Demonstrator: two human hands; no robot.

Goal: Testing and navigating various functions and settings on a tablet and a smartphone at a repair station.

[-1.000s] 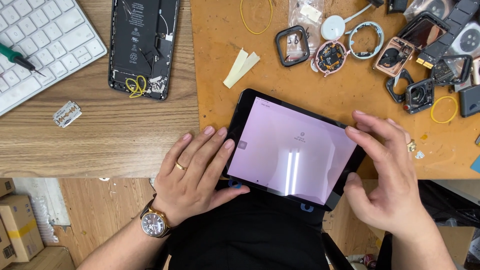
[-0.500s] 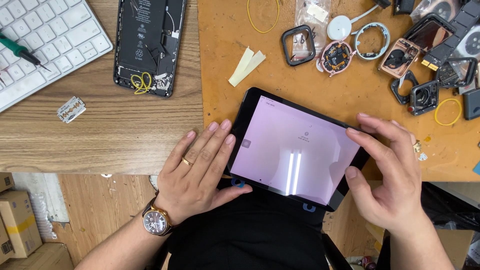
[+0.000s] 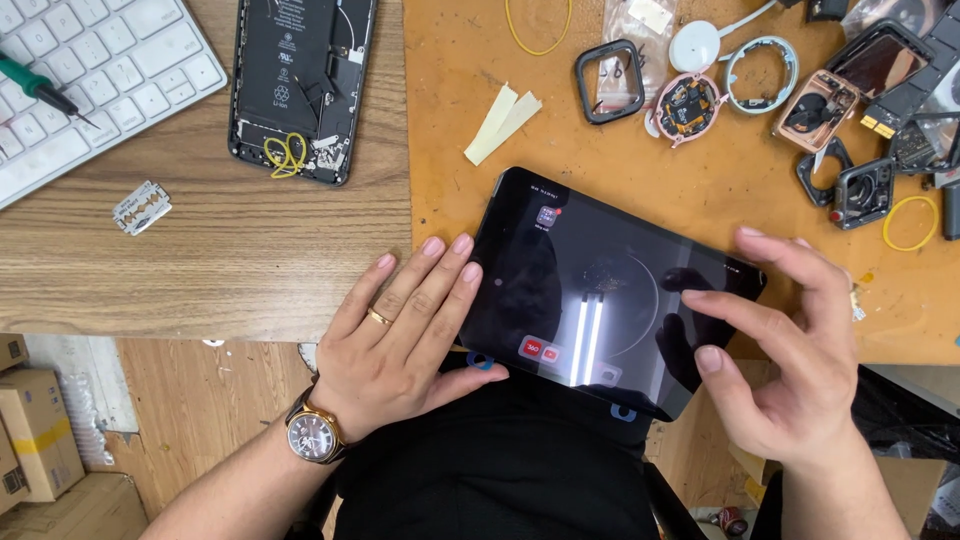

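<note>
My left hand (image 3: 400,335) lies flat, fingers spread, steadying the tablet (image 3: 610,290); my right hand (image 3: 790,350) hovers loosely open. Screen lit, nothing opened yet.

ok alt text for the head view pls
A person's left hand steadies a black flat tablet with a dark lit screen at a wooden desk's edge, while the right hand touches its right side. An opened black phone and small watch parts lie beyond.
</note>
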